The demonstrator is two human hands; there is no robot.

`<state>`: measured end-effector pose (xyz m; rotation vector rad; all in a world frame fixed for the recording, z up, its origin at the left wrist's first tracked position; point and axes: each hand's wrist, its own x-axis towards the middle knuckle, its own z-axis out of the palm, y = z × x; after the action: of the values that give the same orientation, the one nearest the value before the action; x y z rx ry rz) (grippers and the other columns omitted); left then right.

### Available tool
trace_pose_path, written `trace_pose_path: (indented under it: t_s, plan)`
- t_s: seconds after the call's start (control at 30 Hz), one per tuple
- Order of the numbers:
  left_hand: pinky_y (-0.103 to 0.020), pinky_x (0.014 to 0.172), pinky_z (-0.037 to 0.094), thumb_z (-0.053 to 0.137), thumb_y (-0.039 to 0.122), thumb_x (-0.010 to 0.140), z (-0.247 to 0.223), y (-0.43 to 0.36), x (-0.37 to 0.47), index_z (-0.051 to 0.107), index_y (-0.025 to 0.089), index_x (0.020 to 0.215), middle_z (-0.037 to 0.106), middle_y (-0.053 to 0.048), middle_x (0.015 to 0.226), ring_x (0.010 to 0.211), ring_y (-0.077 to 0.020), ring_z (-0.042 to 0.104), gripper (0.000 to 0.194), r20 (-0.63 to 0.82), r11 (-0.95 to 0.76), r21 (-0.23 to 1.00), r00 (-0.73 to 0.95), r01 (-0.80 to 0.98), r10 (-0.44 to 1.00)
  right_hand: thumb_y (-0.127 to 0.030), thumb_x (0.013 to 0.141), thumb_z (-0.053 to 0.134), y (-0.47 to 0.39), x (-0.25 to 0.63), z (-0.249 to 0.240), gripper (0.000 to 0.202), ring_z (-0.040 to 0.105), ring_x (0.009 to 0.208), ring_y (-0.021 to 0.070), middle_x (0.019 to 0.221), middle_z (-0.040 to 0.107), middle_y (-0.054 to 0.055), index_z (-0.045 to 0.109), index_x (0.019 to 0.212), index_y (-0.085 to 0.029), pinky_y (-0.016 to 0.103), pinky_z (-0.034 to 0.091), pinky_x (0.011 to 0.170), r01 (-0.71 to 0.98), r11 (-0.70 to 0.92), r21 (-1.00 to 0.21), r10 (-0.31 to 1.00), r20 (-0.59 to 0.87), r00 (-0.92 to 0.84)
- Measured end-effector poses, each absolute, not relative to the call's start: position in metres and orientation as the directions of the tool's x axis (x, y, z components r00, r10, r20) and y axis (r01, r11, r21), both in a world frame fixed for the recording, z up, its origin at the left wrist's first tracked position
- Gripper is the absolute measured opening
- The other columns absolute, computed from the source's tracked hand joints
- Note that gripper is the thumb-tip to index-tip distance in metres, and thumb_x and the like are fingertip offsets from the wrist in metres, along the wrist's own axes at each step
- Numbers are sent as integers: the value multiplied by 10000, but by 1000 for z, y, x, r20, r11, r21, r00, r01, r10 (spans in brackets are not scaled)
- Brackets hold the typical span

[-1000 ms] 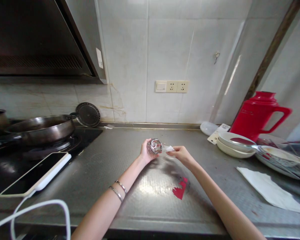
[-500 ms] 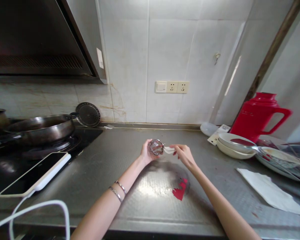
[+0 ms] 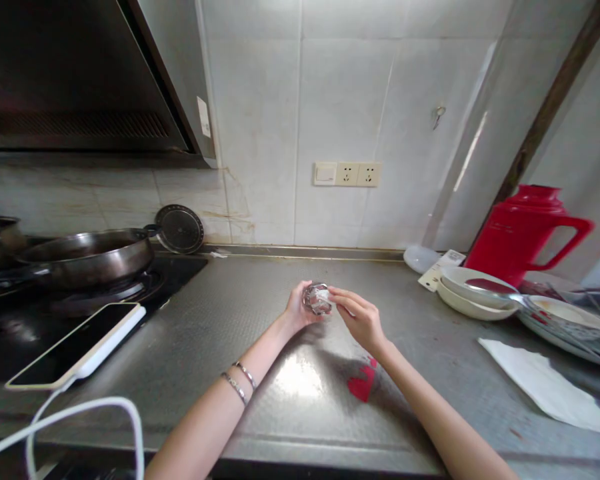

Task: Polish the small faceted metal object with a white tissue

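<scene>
My left hand [image 3: 297, 312] is wrapped round a small clear glass [image 3: 311, 301], tilted so that its mouth faces me and to the right. A crumpled white tissue [image 3: 322, 295] shows at the mouth of the glass, partly inside it. The fingers of my right hand [image 3: 364, 321] are pressed together on the tissue at the rim; the fingertips are partly hidden. On the steel counter [image 3: 260, 287] below lies a torn piece of red paper or film [image 3: 361, 387].
At left, a phone [image 3: 75, 347] with a white cable lies by the stove, where a steel pan [image 3: 90, 257] stands. To the right are stacked bowls [image 3: 470, 303], a red thermos jug [image 3: 515, 233], a patterned plate [image 3: 555, 333] and a white paper sheet [image 3: 545, 390].
My right hand has moved left to the glass, and the tissue has gone from beside the rim partly into its mouth. My left hand still holds the glass. The view has shifted slightly.
</scene>
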<state>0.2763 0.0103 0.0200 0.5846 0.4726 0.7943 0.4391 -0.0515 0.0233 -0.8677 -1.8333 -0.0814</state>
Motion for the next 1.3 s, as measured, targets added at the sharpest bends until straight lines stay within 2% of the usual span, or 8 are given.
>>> trace_pose_path:
  t_s: [0.13,0.23,0.37,0.5,0.77,0.97,1.13,1.3]
  plan:
    - [-271,423,459,502,414,818,23,7,277,649,129,980,647,-35,598,447,-160,575,359,-176,525,686,584,-505,792,-144,919,467,-47,440,20,259,610,1099,194,1074,713,80,683,1040,-218,361,479,874,603,797,13,380,766,-519]
    - [-271,411,458,493,399,816,25,6,277,644,150,1039,678,-49,677,463,-159,578,367,-133,492,687,573,-535,809,-141,894,503,-48,445,25,253,577,1096,231,1098,705,75,690,1036,-233,380,448,832,695,707,134,447,678,-584]
    - [-260,393,443,500,381,809,29,6,276,642,159,1067,693,-57,717,459,-152,571,369,-105,450,691,537,-566,837,-122,850,510,-55,445,34,353,538,1075,244,1218,649,57,645,1150,-250,375,430,809,762,627,161,567,577,-588]
    - [-249,377,425,496,359,812,30,7,272,655,155,1027,682,-44,677,434,-142,554,336,-88,393,713,481,-581,872,-72,800,473,-57,441,32,577,505,1108,248,1376,525,34,475,1353,-239,376,429,803,797,572,197,638,505,-582]
    - [-217,371,375,505,341,795,27,17,266,651,179,1021,691,-30,745,444,-129,562,314,-2,278,815,477,-509,879,-14,747,452,-55,422,16,737,504,1071,284,1451,431,15,346,1435,-257,372,428,757,891,405,206,708,546,-448]
    - [-199,379,367,503,345,784,25,13,269,638,172,1012,701,-49,774,488,-132,581,317,22,228,791,399,-567,917,0,678,439,-56,406,8,752,571,990,263,1439,449,34,412,1394,-232,350,482,723,925,374,61,777,524,-349]
    - [-197,397,362,511,353,772,20,11,275,627,166,1045,701,-49,781,517,-137,594,350,-11,224,742,323,-632,946,-3,609,430,-51,395,-2,726,607,1010,204,1343,528,61,513,1296,-219,275,508,779,820,480,-310,800,539,-264]
    - [-225,455,409,520,361,774,18,11,279,627,177,1070,705,-47,817,573,-158,624,364,19,200,726,309,-658,951,-21,579,424,-51,386,-4,609,614,767,164,1100,623,79,614,1136,-178,253,515,651,596,547,-588,800,577,-165]
